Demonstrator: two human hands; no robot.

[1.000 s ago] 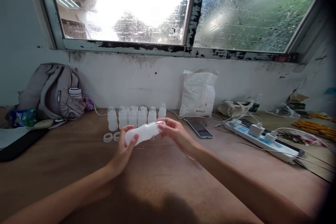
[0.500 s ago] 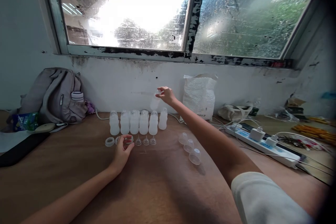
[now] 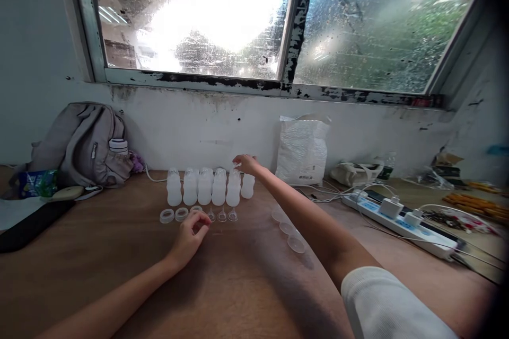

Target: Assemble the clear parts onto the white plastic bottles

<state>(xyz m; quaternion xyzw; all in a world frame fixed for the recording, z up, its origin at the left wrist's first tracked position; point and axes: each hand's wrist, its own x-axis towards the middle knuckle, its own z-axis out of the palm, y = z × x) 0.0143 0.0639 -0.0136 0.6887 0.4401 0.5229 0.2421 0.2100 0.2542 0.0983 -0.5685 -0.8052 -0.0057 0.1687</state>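
My right hand [image 3: 245, 163] reaches to the back of a row of several frosted baby bottles [image 3: 204, 187]. Its fingers are closed around the top of one bottle, whose body is mostly hidden behind the row. In front of the row, my left hand [image 3: 191, 235] curls with thumb and forefinger nearly meeting beside the clear bottle nipples [image 3: 221, 215]. Whether those fingertips grip anything is hidden. Three white collar rings [image 3: 166, 216] lie just left of that hand. Clear domed caps [image 3: 296, 244] sit beside my right forearm, partly covered by it.
A grey backpack [image 3: 85, 143] leans against the wall at left, near a dark flat case [image 3: 35, 226]. A white plastic bag [image 3: 303, 151] stands at the back. On the right, a power strip [image 3: 401, 222] trails cables and chargers. A window [image 3: 191, 21] is above.
My right hand has lowered the held bottle from above the row to behind it. My left hand has shifted slightly right, away from the rings toward the nipples, its fingertips drawing together.
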